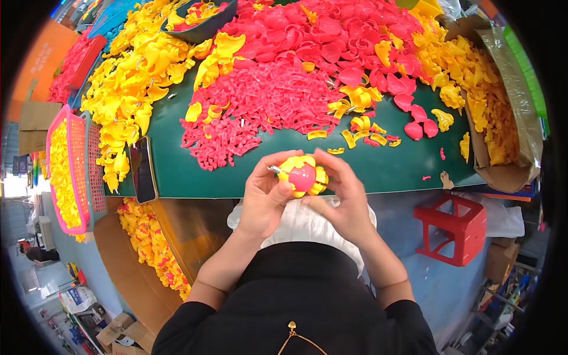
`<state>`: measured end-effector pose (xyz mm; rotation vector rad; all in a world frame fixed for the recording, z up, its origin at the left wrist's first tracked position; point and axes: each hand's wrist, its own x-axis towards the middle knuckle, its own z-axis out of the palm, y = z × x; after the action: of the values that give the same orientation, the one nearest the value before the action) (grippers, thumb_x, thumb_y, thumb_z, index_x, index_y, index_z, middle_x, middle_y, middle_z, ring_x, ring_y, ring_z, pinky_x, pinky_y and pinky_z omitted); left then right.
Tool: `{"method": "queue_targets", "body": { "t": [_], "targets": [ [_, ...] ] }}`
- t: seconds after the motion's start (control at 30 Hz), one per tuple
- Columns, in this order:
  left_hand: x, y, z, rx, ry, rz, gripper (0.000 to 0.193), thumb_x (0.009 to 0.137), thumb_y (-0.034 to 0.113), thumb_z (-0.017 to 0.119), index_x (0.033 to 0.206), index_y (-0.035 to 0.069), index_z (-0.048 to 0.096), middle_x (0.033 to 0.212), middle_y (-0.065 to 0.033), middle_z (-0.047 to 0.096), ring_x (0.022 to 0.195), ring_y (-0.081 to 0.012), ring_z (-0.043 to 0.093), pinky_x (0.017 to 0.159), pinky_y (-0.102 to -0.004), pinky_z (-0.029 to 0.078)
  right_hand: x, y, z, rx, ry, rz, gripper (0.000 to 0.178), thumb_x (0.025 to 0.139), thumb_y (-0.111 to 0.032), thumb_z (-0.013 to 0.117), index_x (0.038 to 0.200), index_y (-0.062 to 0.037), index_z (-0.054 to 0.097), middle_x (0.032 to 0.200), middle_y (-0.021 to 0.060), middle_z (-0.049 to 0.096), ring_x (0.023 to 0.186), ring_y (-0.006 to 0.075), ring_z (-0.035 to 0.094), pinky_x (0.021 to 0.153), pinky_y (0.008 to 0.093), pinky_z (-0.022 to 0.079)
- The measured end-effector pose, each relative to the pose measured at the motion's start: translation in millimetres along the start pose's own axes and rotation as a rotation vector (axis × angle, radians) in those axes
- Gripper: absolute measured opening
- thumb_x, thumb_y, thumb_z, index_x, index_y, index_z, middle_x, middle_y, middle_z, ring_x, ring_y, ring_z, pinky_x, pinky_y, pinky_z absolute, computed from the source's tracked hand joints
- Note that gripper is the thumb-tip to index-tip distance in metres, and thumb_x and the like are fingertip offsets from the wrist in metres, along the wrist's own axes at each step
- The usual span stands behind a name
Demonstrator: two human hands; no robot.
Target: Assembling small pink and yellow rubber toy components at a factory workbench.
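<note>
Head view: I hold one rounded yellow-and-red plastic piece (302, 176) above the near edge of the dark green surface (408, 165). Its glossy red dome faces up, ringed by yellow petal-like lobes, and a silvery metal pin juts out towards 9 o'clock. My left hand (266, 194) pinches it from that side, thumb against fingers. My right hand (346, 198) curves round its 3 o'clock side, forefinger above and thumb below; how firmly those fingertips press, I cannot tell.

Clock directions run from the piece in my hands, which is the only one I hold. At 11 o'clock lies a heap of small translucent red plastic strips (266, 97), too many to count, and at 12, farther off, a mound of glossy red cupped plastic shells (331, 35), equally uncountable. Two big piles of crinkled yellow plastic parts flank them, the left pile (127, 83) at 10 o'clock and the right pile (444, 59) at 2. One dark bowl (204, 34) sits far off at 11. I count one black-screened phone (142, 171) at 9, and beyond it two plastic baskets, one pink (77, 177), one grey (96, 171). Of brown cardboard cartons holding parts I count two near me: one (127, 272) at 8, one (520, 106) between 2 and 3. One red plastic stool (467, 236) stands between 3 and 4.
</note>
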<state>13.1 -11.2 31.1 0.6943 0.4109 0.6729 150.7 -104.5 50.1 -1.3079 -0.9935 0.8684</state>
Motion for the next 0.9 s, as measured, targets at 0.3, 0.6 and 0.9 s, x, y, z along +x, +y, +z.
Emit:
{"method": "queue_targets", "body": {
  "t": [0.3,0.6,0.9],
  "targets": [
    [1.5,1.9,-20.9,0.57,-0.177,0.28,0.068,0.065,0.009,0.089,0.126,0.002,0.058,0.109,-0.0034,0.049,0.105,-0.0147,0.054,0.089,-0.0271,0.051,1.8,5.1,-6.2,-0.044,-0.002,-0.107,0.042,0.077,-0.004,0.078,0.115,0.002,0.063,0.114,0.0138,0.059,0.106,0.0212,0.062,0.089,0.033,0.056],
    [1.4,-4.5,-8.1,0.233,-0.121,0.14,0.053,0.088,0.012,0.071,0.133,-0.003,0.046,0.133,-0.0147,0.051,0.114,-0.0177,0.055,0.099,-0.0329,0.047,0.8,7.0,2.9,-0.441,0.165,-0.391,0.042,0.07,-0.01,0.085,0.107,-0.0006,0.067,0.102,0.0137,0.065,0.091,0.0238,0.066,0.076,0.0315,0.056],
    [2.0,-14.8,-10.9,0.307,-0.03,0.247,0.054,0.084,0.016,0.076,0.128,-0.003,0.05,0.124,-0.0129,0.056,0.108,-0.019,0.059,0.097,-0.032,0.049,-2.0,8.6,6.4,-0.383,0.211,-0.312,0.044,0.067,-0.012,0.087,0.104,-0.0005,0.067,0.1,0.0143,0.066,0.088,0.0241,0.067,0.075,0.0314,0.055]
  ]
}}
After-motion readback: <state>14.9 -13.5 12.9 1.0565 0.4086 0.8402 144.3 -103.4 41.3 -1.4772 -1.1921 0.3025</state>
